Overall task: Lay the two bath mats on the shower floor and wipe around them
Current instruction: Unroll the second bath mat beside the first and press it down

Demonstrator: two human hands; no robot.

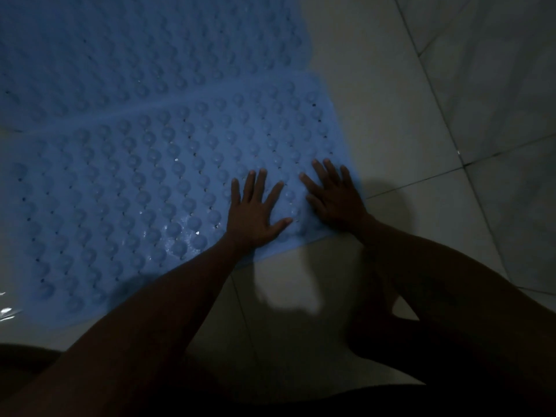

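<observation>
Nearest the lens I have my two bare forearms, dark in this poor light, reaching forward from the bottom of the view. My left hand (255, 206) and my right hand (332, 195) both lie flat with fingers straight and spread, palms down, gripping nothing; they press on the near right corner of the nearer blue bath mat (156, 188).

Position of the task items: the nearer mat lies flat on the tiled shower floor (391, 115), its right edge just past my right hand. The second blue bath mat (144, 46) lies beyond it, and their long edges meet or slightly overlap; I cannot tell which.

Step in hand, in my judgement: seating the nearer mat. To do it well I would press straight down with flat palms, work outward from this corner along the near edge, and avoid dragging sideways, since a shove could skew the mat against its neighbour. The raised bumps and small holes suggest soft, flexible rubber that will ripple if pushed from one side. Wet glints among the bumps near my left hand suggest a slippery surface.

Surface and room: pale glossy tiles with dark grout lines run diagonally to the right. Lighting is dim, with heavy shadow at the near edge. No cloth is visible, so I judge the wiping not yet begun.
</observation>
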